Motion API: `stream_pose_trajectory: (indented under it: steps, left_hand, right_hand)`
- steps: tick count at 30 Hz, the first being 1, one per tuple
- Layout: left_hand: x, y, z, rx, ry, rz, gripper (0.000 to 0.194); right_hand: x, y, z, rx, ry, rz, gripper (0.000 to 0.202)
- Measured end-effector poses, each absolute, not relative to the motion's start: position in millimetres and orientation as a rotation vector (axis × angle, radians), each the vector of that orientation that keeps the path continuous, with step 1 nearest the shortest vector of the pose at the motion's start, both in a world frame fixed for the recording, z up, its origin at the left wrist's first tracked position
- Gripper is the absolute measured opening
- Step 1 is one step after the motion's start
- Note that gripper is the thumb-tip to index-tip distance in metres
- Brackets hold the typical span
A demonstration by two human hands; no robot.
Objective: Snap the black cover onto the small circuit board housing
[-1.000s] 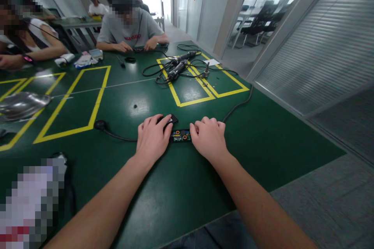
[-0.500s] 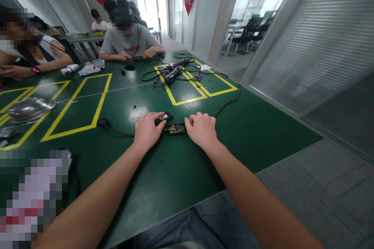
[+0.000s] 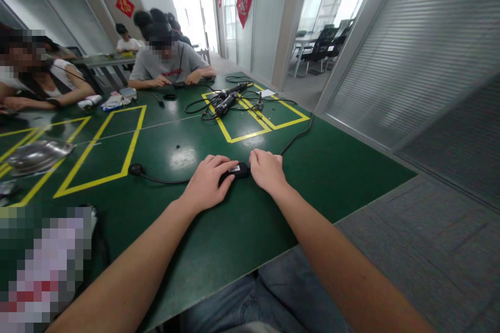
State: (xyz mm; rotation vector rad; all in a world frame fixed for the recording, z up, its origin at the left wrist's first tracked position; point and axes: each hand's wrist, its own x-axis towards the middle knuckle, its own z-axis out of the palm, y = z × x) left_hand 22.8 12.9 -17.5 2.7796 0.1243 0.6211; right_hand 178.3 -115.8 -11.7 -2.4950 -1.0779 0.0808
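Note:
On the green table, my left hand point(image 3: 209, 182) has its thumb and fingers around a black plastic cover point(image 3: 242, 169) with a white label. The cover now sits over the place where the small circuit board lay, and the board is hidden. Beside the cover's right end, my right hand point(image 3: 267, 169) is closed with curled fingers on a black cable point(image 3: 295, 139), which comes out behind it. Another length of black cord point(image 3: 164, 182) runs leftward from under my left hand to a round black plug point(image 3: 136, 169).
Yellow tape marks out rectangles on the table point(image 3: 312, 187). Black handheld tools point(image 3: 228, 101) with tangled cords lie further back. A shiny metal piece point(image 3: 39, 156) is at the left, near a blurred package point(image 3: 47, 265). Across the table a person in grey point(image 3: 167, 65) works; another sits at left.
My left hand has moved right and brought the black cover down over the circuit board, which showed before. My right hand stays closed at the right end.

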Motion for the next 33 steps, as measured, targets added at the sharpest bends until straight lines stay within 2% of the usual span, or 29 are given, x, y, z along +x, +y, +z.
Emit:
stream_pose_trajectory:
  steps: [11,21,25,29,33]
  left_hand:
    - [20.6,17.7,-19.4,2.711,0.115,0.811,0.036]
    - [23.0,18.9,-16.6,2.785,0.119,0.602,0.036]
    - [22.0,17.3,-14.8,2.825,0.115,0.593,0.036]
    - [21.5,16.9,-17.4,2.775,0.121,0.605,0.037]
    - [21.5,20.5,-19.1,2.681,0.293,0.739,0.034]
  right_hand:
    - [180.3,-115.7,-14.0,-2.485,-1.13,0.073,0.043]
    - [179.7,-114.3,-16.0,-2.417,-1.075,0.07,0.041]
    - [179.6,-113.4,-17.4,-2.387,-1.049,0.072,0.035]
    - [181.0,-113.1,-19.0,-2.392,-1.059,0.062,0.037]
    - [182.3,-113.5,-20.4,-2.423,-1.088,0.034,0.037]
